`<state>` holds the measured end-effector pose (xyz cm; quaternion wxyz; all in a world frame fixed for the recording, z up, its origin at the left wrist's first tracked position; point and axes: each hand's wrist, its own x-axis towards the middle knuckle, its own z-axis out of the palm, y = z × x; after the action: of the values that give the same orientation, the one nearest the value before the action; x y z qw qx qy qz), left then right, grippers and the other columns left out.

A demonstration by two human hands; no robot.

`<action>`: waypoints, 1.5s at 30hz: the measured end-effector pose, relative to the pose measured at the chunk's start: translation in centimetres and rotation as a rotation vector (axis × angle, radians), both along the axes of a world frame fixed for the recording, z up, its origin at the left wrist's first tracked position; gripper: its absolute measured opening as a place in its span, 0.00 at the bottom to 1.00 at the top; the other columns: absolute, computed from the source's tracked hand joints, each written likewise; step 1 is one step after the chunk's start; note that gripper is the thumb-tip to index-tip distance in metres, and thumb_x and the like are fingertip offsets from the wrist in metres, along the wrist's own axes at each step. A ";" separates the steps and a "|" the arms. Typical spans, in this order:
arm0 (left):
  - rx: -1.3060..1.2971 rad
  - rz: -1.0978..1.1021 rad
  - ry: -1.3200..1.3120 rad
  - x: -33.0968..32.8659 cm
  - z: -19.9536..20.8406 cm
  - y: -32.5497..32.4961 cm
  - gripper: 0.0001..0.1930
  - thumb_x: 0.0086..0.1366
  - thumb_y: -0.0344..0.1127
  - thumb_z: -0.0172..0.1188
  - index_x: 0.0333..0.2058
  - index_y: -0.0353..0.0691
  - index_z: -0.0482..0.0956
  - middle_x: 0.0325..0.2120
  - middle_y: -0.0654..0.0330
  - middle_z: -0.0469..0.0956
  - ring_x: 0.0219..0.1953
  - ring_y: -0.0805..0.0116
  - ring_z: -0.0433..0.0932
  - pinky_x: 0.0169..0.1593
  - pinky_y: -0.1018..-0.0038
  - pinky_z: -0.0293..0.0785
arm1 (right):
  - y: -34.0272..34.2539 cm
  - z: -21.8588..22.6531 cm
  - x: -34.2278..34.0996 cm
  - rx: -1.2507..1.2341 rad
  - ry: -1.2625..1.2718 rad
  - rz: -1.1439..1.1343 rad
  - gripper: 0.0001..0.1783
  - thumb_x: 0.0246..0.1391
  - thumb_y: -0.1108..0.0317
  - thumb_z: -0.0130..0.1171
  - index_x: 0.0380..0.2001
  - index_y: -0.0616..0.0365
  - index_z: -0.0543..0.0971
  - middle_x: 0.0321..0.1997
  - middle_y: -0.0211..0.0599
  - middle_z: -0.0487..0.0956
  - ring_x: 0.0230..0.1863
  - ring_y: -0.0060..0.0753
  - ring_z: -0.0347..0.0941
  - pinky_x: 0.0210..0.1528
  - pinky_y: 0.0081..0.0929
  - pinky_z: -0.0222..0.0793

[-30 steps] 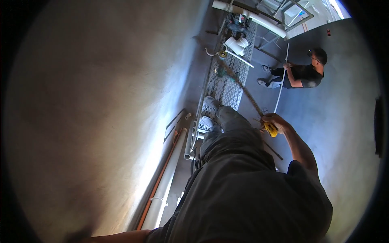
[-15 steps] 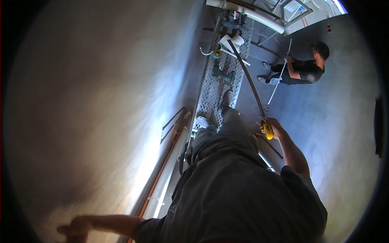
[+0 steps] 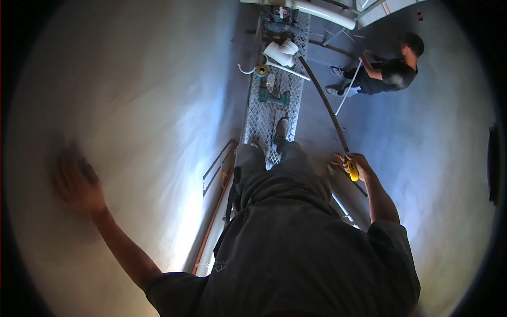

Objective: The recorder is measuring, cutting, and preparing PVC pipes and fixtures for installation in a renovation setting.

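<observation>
My left hand (image 3: 79,182) lies against the plastered wall (image 3: 132,105) at the left, fingers stretched out and a little blurred. On the right side my right hand (image 3: 362,165) is closed round a yellow tape measure (image 3: 353,171). Its dark-looking blade (image 3: 326,100) is drawn out long and bends away toward the far end of the metal walkway, its tip beside a white pipe fitting (image 3: 280,52). The tape's far end appears to touch nothing, though I cannot tell for certain.
I stand on a narrow checker-plate platform (image 3: 256,113). On it lie a green power tool (image 3: 274,97), a tape roll (image 3: 261,70) and a thin white pipe (image 3: 288,70). A co-worker (image 3: 398,71) below at the right holds a white rod (image 3: 348,87). A large white pipe (image 3: 325,15) crosses the far end.
My left hand has swung forward and up onto the left wall. My right hand keeps hold of the tape measure with its blade out. The co-worker's rod has shifted.
</observation>
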<state>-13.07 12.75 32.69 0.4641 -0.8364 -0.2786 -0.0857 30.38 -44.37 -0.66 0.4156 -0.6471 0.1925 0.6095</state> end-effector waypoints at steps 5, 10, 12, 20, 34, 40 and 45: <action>0.001 -0.163 -0.075 1.3 -0.8 0.9 0.13 0.66 0.44 0.55 0.45 0.46 0.78 0.49 0.62 0.78 0.52 0.63 0.75 0.54 0.63 0.67 | 0.1 1.2 -0.6 -0.024 0.038 -0.085 0.17 0.62 0.55 0.51 0.28 0.58 0.73 0.22 0.34 0.72 0.20 0.27 0.68 0.23 0.25 0.64; 0.009 -0.168 -0.049 3.1 -1.1 1.2 0.13 0.67 0.44 0.55 0.44 0.46 0.79 0.48 0.63 0.79 0.50 0.62 0.76 0.54 0.63 0.67 | 2.2 -0.6 -1.6 -0.019 0.048 -0.027 0.17 0.62 0.55 0.51 0.29 0.59 0.73 0.22 0.35 0.74 0.20 0.29 0.69 0.24 0.26 0.66; -0.015 -0.167 -0.057 2.8 -1.0 1.4 0.13 0.67 0.44 0.55 0.44 0.46 0.79 0.48 0.63 0.79 0.50 0.62 0.76 0.54 0.63 0.67 | 3.3 -1.1 -1.6 0.019 0.070 -0.018 0.17 0.62 0.56 0.52 0.29 0.59 0.73 0.22 0.34 0.74 0.20 0.28 0.69 0.25 0.26 0.66; 0.003 -0.126 -0.013 2.9 -1.0 1.4 0.15 0.67 0.46 0.54 0.44 0.44 0.78 0.46 0.58 0.78 0.47 0.58 0.77 0.54 0.62 0.69 | 6.5 -2.3 1.1 0.068 0.029 0.043 0.17 0.61 0.56 0.53 0.34 0.61 0.75 0.24 0.34 0.75 0.22 0.26 0.71 0.24 0.24 0.67; -0.212 -0.061 -0.057 9.3 -6.9 2.7 0.21 0.64 0.44 0.58 0.50 0.38 0.69 0.54 0.48 0.69 0.59 0.44 0.64 0.60 0.49 0.59 | 16.2 -3.2 9.4 -0.109 -0.062 0.158 0.12 0.59 0.61 0.56 0.31 0.59 0.73 0.23 0.31 0.73 0.22 0.25 0.72 0.25 0.25 0.71; -0.729 -0.360 -0.196 22.6 -16.6 9.2 0.13 0.63 0.36 0.59 0.45 0.40 0.72 0.51 0.52 0.73 0.59 0.48 0.64 0.61 0.56 0.60 | 20.4 -2.2 12.0 -0.106 -0.160 0.118 0.14 0.59 0.59 0.56 0.26 0.59 0.74 0.23 0.31 0.75 0.22 0.24 0.72 0.27 0.25 0.70; -1.105 -0.431 -0.105 28.7 -23.3 12.1 0.18 0.62 0.36 0.60 0.50 0.40 0.72 0.49 0.55 0.75 0.56 0.51 0.68 0.58 0.56 0.61 | 20.1 -2.5 11.9 -0.132 -0.162 -0.007 0.15 0.61 0.59 0.54 0.28 0.60 0.76 0.22 0.30 0.75 0.22 0.24 0.71 0.27 0.25 0.68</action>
<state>15.60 24.80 9.44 -0.0819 -0.9864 -0.1285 -0.0614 42.30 -24.29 -3.14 0.3887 -0.7196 0.2001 0.5396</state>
